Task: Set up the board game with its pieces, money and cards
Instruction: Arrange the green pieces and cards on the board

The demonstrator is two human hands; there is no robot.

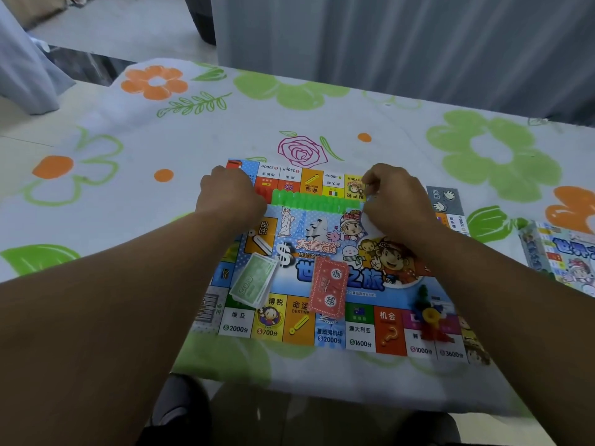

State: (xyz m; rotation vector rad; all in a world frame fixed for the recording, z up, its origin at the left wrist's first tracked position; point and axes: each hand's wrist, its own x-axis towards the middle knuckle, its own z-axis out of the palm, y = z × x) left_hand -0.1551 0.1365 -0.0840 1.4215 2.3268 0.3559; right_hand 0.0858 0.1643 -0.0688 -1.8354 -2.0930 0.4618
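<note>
Green plastic strip of little houses, stretched over the far side of the colourful printed paper game board on the flowery tablecloth. Left hand curled tight at one end, right hand curled at the other, both pinching it by the look of things. Best to snap the houses off slowly, with both grips kept close in, to avoid pinging bits off the table. Looks thin, bendy, jagged along the top. Nearer in: green stack of paper money, red deck of cards, bright plastic pawns bunched near the right corner.
</note>
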